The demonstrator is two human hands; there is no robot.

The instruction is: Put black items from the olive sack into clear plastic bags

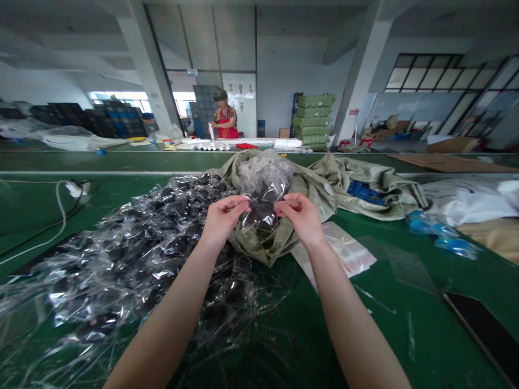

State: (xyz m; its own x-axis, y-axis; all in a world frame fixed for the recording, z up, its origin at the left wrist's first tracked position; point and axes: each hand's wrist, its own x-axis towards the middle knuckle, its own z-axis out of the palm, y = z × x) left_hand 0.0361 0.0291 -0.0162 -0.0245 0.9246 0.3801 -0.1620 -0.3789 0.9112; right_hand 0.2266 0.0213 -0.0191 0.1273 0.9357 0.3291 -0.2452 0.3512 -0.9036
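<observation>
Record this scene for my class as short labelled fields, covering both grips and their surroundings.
Left grip: pinching left side of clear plastic bag
Right grip: pinching its right side
Bag contents: dark
Left: heap of black items in clear wrapping
Around bag: olive woven sack
Right: black rectangular phone
Background: person in red apron

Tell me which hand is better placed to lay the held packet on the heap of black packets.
Probably the left hand: it holds the packet on the side nearer the heap; the right hand is farther away.
</observation>
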